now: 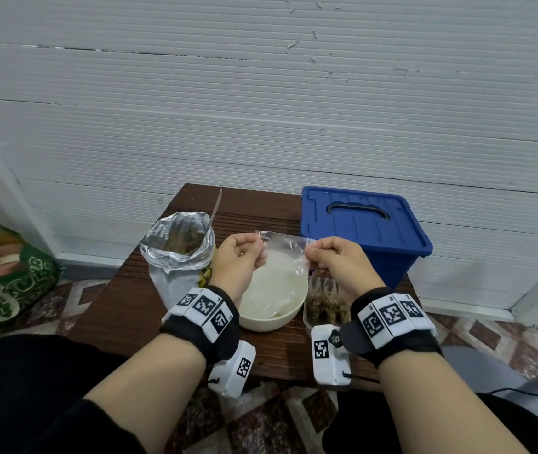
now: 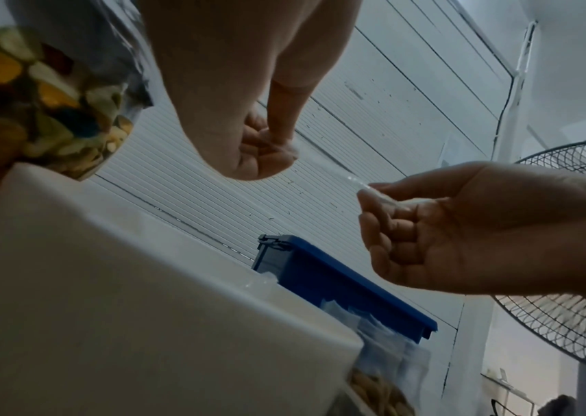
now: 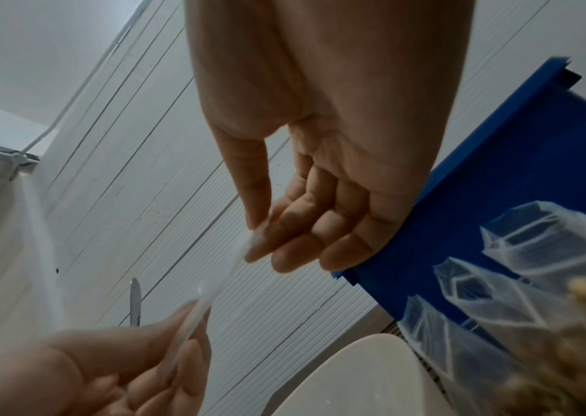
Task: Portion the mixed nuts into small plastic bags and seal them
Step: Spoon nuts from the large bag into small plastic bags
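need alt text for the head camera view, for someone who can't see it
Two hands, left hand and right hand, pinch the top corners of an empty clear plastic bag above a cream bowl on a small dark table. An open foil bag of mixed nuts stands left, a blue lidded box right, and filled small bags sit beside the bowl.

Bare forearms, black wrist straps, white tag blocks

Each wrist wears a wide black strap: the left wrist strap [image 1: 200, 317] and the right wrist strap [image 1: 395, 322] both carry a row of white blocks printed with black square-pattern markers. Under each wrist hangs a white camera box [image 1: 233, 368], tagged with the same kind of marker, a thin black cord at its lower edge. Dark black clothing covers the lap [image 1: 28, 385]. The hands are bare.
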Motion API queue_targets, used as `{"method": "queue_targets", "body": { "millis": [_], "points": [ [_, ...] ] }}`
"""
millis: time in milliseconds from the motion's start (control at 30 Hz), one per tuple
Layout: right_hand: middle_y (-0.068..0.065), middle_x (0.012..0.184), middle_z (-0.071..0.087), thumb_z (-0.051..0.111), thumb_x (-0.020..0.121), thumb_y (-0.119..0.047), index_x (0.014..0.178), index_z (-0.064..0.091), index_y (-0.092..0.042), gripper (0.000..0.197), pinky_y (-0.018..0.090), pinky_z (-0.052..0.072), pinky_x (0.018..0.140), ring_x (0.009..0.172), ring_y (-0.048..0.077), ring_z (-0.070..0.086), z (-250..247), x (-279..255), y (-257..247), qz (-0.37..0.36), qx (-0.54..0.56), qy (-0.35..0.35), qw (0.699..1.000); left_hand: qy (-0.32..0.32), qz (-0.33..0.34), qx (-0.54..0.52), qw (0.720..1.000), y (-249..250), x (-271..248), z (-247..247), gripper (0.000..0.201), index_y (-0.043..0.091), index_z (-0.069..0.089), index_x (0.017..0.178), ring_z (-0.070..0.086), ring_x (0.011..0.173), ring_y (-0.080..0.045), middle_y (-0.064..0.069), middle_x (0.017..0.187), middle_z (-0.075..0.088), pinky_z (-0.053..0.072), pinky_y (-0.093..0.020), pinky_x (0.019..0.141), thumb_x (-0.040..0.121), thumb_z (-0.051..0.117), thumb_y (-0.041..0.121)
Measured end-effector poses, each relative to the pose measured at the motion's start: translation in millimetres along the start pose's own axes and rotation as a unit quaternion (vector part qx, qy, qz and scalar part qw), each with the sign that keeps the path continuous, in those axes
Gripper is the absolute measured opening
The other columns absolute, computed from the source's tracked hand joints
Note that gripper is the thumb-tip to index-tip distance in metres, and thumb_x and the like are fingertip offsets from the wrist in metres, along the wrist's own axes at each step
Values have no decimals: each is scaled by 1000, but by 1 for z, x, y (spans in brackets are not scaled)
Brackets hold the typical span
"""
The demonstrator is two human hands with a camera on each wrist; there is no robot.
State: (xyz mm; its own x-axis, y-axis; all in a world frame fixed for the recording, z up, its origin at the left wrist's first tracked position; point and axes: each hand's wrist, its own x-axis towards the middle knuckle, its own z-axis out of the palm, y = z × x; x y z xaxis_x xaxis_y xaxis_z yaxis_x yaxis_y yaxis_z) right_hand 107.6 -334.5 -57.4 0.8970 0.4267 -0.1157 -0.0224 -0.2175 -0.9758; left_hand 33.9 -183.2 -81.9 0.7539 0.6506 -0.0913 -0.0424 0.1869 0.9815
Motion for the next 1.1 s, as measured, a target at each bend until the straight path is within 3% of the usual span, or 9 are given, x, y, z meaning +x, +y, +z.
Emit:
{"method": "queue_targets", "body": {
  "millis": [100,167,267,333,400,533,733,867,1100],
  "points": [
    [5,76,68,63,89,-8,90,64,-5,3,24,52,62,62,9,61,0,1,1,2,-20,15,1000,-10,18,53,998,-2,0,1,35,12,53,121,62,92,-8,-4,108,65,50,-19,80,89,67,12],
    [4,74,66,64,88,-8,91,63,-4,5,21,50,57,60,9,59,-1,1,0,-2,-32,21,999,-38,82,170,981,-3,-2,-1,65,20,45,134,52,113,-5,7,128,54,42,-21,96,79,77,28],
    [3,70,65,65,88,-8,87,62,-6,4,20,48,56,60,10,58,-2,-1,-1,-9,-40,19,999,-123,213,362,899,2,-7,-1,98,31,36,144,30,128,0,18,138,37,21,-22,108,61,83,53],
    [0,67,64,65,88,-9,86,62,-8,3,20,49,57,59,8,57,-1,-2,-3,-10,-42,15,999,-171,262,452,835,5,-8,0,101,37,34,145,25,133,0,19,141,36,12,-23,108,58,81,59],
    [-1,67,64,65,87,-9,88,64,-7,3,22,50,60,59,7,58,0,-3,-5,-10,-46,5,999,-187,284,491,802,5,-8,2,93,40,38,142,26,135,-3,19,140,40,8,-24,106,61,78,61],
    [-4,62,64,65,88,-14,90,66,-7,7,29,49,64,54,5,57,1,-5,-8,-10,-37,-14,999,-161,296,469,816,4,-5,2,73,43,52,129,36,126,1,27,122,47,9,-18,96,62,77,61],
    [1,73,71,59,93,-23,96,68,-6,20,35,52,74,62,9,63,-4,-7,-10,16,-1,-35,999,-147,289,407,854,2,-5,-2,57,47,59,112,50,115,2,30,107,56,29,-42,108,61,77,63],
    [3,78,72,63,90,-16,93,68,-9,9,28,51,66,58,3,64,-6,-7,-10,0,-27,-41,999,-139,299,355,875,0,-1,-3,44,56,58,98,57,107,3,33,100,62,43,-47,99,58,70,71],
    [1,79,73,63,91,-17,84,70,-16,10,18,48,59,69,7,67,-4,-5,-9,-27,-81,-18,996,-137,281,344,885,3,1,-3,22,59,60,82,62,96,3,25,90,69,45,-47,95,63,69,67]
  ]
}}
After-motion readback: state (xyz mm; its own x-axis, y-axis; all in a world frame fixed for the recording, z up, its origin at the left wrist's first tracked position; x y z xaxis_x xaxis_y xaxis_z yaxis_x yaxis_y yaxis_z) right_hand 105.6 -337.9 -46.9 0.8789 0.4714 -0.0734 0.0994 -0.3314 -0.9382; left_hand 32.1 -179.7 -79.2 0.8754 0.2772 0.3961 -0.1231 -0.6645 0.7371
